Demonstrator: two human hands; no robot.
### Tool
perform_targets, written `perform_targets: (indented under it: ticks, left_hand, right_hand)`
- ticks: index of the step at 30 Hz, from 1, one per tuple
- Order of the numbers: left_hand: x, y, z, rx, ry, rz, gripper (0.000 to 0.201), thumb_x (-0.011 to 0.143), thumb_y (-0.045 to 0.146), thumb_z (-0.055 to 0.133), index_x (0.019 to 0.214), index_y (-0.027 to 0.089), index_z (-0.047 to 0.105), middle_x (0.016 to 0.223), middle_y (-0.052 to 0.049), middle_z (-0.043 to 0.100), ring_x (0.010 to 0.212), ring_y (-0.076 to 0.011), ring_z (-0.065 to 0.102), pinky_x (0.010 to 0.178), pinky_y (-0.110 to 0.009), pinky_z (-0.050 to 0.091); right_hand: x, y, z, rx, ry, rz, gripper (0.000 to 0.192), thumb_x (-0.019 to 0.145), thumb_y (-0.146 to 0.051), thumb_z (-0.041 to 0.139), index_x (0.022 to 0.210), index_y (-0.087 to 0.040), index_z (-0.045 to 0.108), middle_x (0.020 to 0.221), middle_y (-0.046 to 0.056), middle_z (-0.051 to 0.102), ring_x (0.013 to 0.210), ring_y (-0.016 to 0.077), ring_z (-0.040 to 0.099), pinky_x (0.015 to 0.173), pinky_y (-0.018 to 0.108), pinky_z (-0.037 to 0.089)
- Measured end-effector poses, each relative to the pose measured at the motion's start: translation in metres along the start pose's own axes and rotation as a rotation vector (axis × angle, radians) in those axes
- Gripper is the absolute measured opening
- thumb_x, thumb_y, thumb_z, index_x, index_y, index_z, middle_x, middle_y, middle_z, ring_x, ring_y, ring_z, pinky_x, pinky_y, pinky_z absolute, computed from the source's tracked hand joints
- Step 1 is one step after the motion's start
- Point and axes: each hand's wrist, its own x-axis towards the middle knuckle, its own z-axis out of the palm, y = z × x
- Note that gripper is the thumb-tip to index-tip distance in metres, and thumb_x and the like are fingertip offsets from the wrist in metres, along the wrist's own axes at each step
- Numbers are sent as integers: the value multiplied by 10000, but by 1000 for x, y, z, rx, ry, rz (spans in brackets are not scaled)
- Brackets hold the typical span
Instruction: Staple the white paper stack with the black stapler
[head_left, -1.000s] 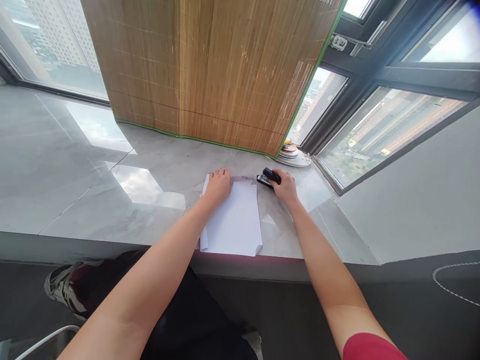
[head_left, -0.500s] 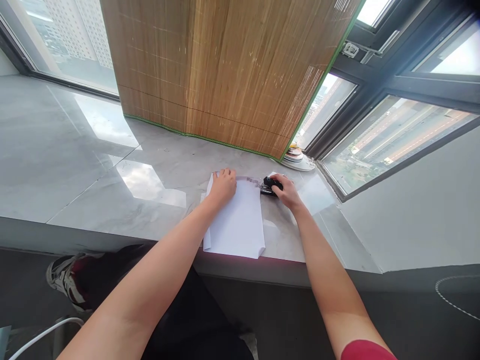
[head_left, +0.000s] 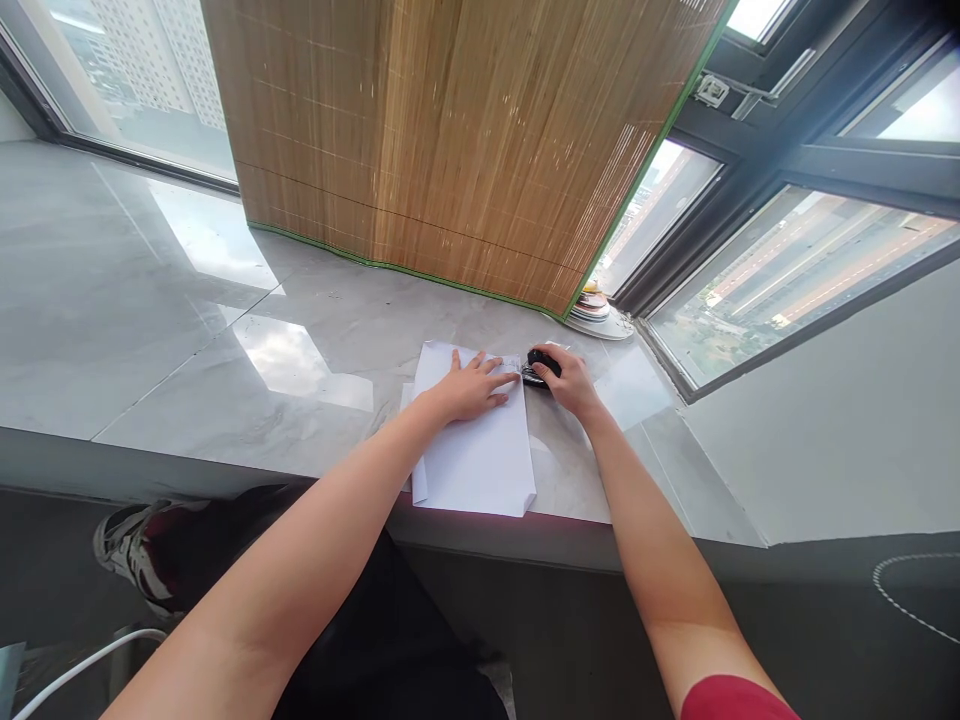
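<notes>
Pressing flat on the white paper stack [head_left: 472,440], the left hand [head_left: 472,388] is spread open, fingers [head_left: 501,380] splayed toward the sheets' far right corner; nothing is gripped, the palm is only weighted down, prob. so the sheets are kept aligned and stopped from sliding. The right hand [head_left: 568,380] is curled over a black stapler [head_left: 541,365], fingers closed round its top, w/ the stapler's mouth set right at that far right corner, just beside the left fingertips. It can't be told whether the corner is actually inside the mouth, as the hand hides it. The stapler is prob. held there because that corner is where the sheets are pinned tightest. The stack is lying on the grey marble sill [head_left: 225,400], its near edge reaching the sill's front lip, slightly skewed, w/ a lower sheet showing out along the left side. The paper is seen as plain, blank and unfolded, w/ a faint printed strip at the far edge. A bamboo blind [head_left: 450,150] is hung behind, its hem resting on the sill, and a small pile of plates [head_left: 596,312] is set by the window frame [head_left: 750,130], well apart from the hands.
</notes>
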Motion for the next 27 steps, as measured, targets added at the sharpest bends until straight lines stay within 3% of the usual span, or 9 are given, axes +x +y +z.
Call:
perform_targets:
  ticks: [9, 20, 27]
  left_hand:
    - [-2, -4, -4, 39, -20, -5, 520, 1107, 452, 439, 1623, 415, 490, 1764, -87, 370, 1647, -416, 242, 1237, -848, 106]
    - [2, 5, 2, 6, -20, 29, 507, 1113, 479, 417, 1610, 441, 509, 1769, -72, 364, 1656, -409, 234, 1245, -841, 90]
    - [2, 11, 0, 18, -48, 24, 509, 1125, 450, 388, 1622, 434, 494, 1785, -80, 330, 1666, -407, 214, 1234, -856, 90]
  right_hand:
    - [-2, -1, -3, 1, -27, -28, 321, 932, -434, 625, 1156, -236, 741, 1139, 94, 786, 1070, 307, 705, 1023, 490, 536]
    - [0, -8, 0, 10, -43, -43, 356, 971, -426, 593, 1243, -254, 748, 1228, 92, 788, 1157, 312, 705, 1084, 505, 514]
    - [1, -10, 4, -6, -38, -69, 365, 993, -400, 581, 1278, -258, 760, 1171, 91, 791, 1134, 313, 701, 1064, 501, 515]
